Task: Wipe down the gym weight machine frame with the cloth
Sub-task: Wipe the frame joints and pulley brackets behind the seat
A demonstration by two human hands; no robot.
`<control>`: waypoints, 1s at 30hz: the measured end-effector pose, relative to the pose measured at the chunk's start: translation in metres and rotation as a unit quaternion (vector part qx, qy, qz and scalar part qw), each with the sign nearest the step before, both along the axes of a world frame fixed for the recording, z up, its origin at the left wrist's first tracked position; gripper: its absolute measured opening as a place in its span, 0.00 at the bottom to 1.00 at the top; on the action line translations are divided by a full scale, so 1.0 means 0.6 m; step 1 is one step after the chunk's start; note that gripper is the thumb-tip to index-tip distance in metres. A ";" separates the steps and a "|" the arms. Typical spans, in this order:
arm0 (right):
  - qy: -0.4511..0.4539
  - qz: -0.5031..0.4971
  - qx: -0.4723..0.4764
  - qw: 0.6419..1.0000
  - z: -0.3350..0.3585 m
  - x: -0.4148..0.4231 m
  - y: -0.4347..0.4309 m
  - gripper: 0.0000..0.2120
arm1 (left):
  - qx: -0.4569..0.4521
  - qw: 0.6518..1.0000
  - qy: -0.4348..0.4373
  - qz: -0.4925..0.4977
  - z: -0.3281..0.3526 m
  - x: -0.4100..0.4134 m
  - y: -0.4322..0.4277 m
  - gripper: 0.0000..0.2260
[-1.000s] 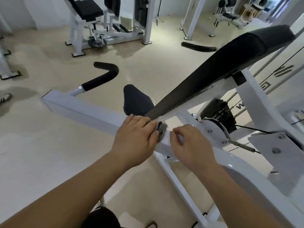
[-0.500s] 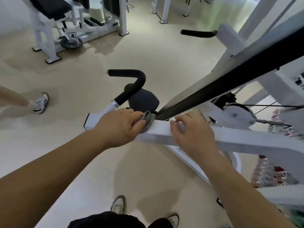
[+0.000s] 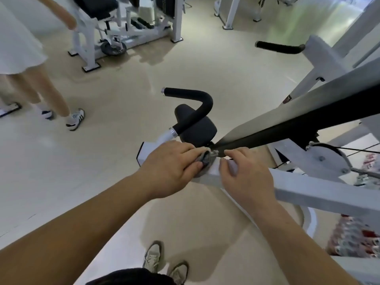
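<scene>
- Bystander (image 3: 18,38) in a white skirt is standing at the left edge of the floor (image 3: 115,161), with white sneakers (image 3: 75,119) planted on it.
- Behind that person, another white machine (image 3: 131,31) with a black seat is sitting on the floor at the far left.
- Near the bottom edge, the wearer's own pale shoes (image 3: 154,258) are pointing toward the machine.
- Left hand (image 3: 172,167) is lying over the left end of the white frame beam (image 3: 308,190). Its fingers (image 3: 185,150) are curling round a bunched grey cloth (image 3: 206,159) and pressing it onto the beam's top face.
- That cloth is sitting on the beam close to its left end, between the two hands.
- Just beyond the cloth, a curved black handle (image 3: 193,108) is rising from the beam's end and crossing in front of a dark seat pad (image 3: 201,130).
- Right hand (image 3: 246,177) is gripping the beam just right of the cloth. Its fingers (image 3: 236,151) are hooking over the top edge and the thumb is resting against the near face.
- From the gap between the hands, a long black back pad (image 3: 308,122) is slanting up toward the right edge.
- Below the pad, a round white pulley plate (image 3: 327,159) is hanging beside the beam, with a thin cable running off it to the right.
- Farther right and higher, a second black handle (image 3: 279,47) is sticking out sideways from a white upright.
</scene>
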State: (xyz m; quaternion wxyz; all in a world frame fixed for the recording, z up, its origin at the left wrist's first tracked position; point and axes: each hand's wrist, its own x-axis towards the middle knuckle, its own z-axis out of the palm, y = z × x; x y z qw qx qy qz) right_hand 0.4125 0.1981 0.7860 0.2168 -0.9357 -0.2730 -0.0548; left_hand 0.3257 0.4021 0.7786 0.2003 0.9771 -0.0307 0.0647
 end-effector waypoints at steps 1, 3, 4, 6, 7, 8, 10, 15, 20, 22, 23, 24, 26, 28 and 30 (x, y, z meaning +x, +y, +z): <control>-0.005 0.000 -0.001 1.000 -0.003 -0.004 0.010 0.13 | 0.015 1.000 -0.003 0.017 -0.003 -0.012 0.027 0.18; -0.012 0.000 -0.010 1.000 -0.007 -0.011 0.030 0.15 | 0.060 0.996 -0.018 0.065 -0.007 -0.028 0.053 0.16; -0.008 0.002 -0.016 1.000 -0.007 -0.014 0.039 0.16 | 0.076 0.994 -0.020 0.078 -0.008 -0.029 0.047 0.15; 0.002 0.008 -0.019 1.000 -0.007 -0.020 0.054 0.15 | 0.071 0.995 -0.018 0.071 -0.008 -0.014 0.013 0.16; 0.004 0.010 -0.017 1.000 -0.005 -0.021 0.062 0.13 | 0.054 0.997 -0.017 0.048 -0.005 -0.004 -0.002 0.17; 0.004 0.008 -0.013 1.000 -0.006 -0.020 0.069 0.12 | 0.034 0.999 -0.012 0.019 -0.004 0.004 -0.006 0.17; -0.003 -0.015 0.000 1.000 -0.008 -0.019 0.076 0.12 | 0.005 0.999 0.006 -0.039 -0.001 0.009 0.018 0.18; -0.061 -0.086 -0.011 0.994 -0.020 -0.039 0.108 0.11 | 0.021 0.989 0.038 -0.142 0.002 -0.001 0.127 0.23; -0.075 -0.204 -0.027 0.976 -0.019 -0.066 0.123 0.14 | 0.075 0.971 0.067 -0.216 0.031 0.026 0.136 0.26; -0.081 -0.252 -0.028 0.964 -0.016 -0.074 0.110 0.13 | 0.074 0.960 0.089 -0.257 0.036 0.055 0.113 0.27; -0.080 -0.270 -0.026 0.959 -0.013 -0.078 0.103 0.13 | 0.068 0.954 0.107 -0.272 0.035 0.072 0.095 0.27; -0.081 -0.282 -0.028 0.956 -0.013 -0.083 0.097 0.12 | 0.061 0.949 0.124 -0.285 0.032 0.086 0.076 0.28; -0.094 -0.308 -0.028 0.946 -0.012 -0.093 0.079 0.10 | 0.048 0.941 0.131 -0.309 0.029 0.103 0.043 0.29; -0.099 -0.352 -0.012 0.931 -0.009 -0.104 0.060 0.10 | 0.049 0.937 0.129 -0.320 0.025 0.097 0.036 0.31; -0.099 -0.392 0.005 0.915 -0.008 -0.119 0.040 0.12 | 0.061 0.934 0.124 -0.328 0.021 0.086 0.042 0.33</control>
